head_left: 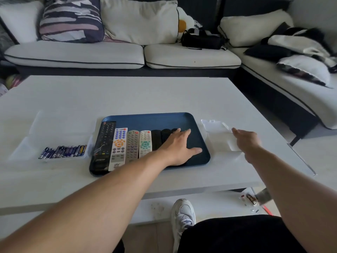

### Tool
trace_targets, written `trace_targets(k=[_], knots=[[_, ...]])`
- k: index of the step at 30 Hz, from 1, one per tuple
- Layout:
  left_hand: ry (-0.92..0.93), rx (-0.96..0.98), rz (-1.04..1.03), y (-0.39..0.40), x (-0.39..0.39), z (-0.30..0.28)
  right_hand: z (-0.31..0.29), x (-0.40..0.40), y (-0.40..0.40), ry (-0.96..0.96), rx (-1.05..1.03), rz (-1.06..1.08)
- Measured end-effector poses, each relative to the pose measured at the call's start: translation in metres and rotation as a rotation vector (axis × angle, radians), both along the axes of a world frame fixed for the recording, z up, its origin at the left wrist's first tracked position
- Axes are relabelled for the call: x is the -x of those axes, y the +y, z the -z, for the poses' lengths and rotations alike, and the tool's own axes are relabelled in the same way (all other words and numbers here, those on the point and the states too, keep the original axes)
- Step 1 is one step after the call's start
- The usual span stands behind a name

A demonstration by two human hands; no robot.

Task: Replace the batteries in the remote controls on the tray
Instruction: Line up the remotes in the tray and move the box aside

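A blue tray (145,118) on the white table holds several remotes side by side: a long black one (104,143), a white one with orange keys (118,147), a grey one (132,146), a white one with teal keys (145,141) and small black ones (156,138). My left hand (179,147) lies flat, fingers straight, over the small black remotes at the tray's right side. My right hand (246,141) hovers over a clear plastic container (217,126) right of the tray, its fingers hidden. Several blue batteries (63,152) lie in a clear tray at the left.
The white coffee table (127,95) has a lower shelf with small items (252,199) at the right. A sofa with cushions and a black bag (201,39) stands beyond. My shoe (182,214) and knee are below the table's front edge.
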State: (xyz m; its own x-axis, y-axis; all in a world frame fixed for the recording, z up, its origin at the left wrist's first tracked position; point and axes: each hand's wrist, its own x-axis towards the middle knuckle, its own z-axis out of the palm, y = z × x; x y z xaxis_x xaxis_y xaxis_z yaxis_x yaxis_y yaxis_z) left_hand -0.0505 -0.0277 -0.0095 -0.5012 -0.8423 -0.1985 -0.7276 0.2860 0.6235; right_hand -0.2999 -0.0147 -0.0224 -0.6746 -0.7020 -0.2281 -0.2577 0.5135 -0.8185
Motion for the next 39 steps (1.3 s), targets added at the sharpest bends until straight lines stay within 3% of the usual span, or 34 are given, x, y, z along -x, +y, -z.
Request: trace_targets(k=[5, 12, 18, 23, 29, 35, 39], knots=[[0.069, -0.066, 0.016, -0.005, 0.035, 0.004, 0.004, 0.009, -0.008, -0.253, 0.090, -0.037], [0.150, -0.108, 0.028, -0.009, 0.069, 0.015, 0.004, 0.021, -0.006, -0.363, 0.206, -0.158], [0.154, 0.026, 0.055, -0.010, 0.068, 0.017, -0.011, 0.025, 0.011, -0.515, 0.138, -0.125], [0.112, 0.160, 0.105, -0.009, 0.065, 0.018, -0.013, 0.023, 0.018, -0.453, 0.070, -0.222], [0.052, 0.330, 0.152, -0.007, 0.064, 0.018, -0.010, 0.021, 0.016, -0.328, 0.026, -0.153], [0.140, 0.214, 0.076, -0.002, 0.065, 0.017, -0.012, 0.020, 0.019, -0.416, 0.020, -0.090], [0.031, 0.228, 0.136, -0.002, 0.068, 0.014, -0.013, 0.017, 0.021, -0.355, 0.021, -0.068]])
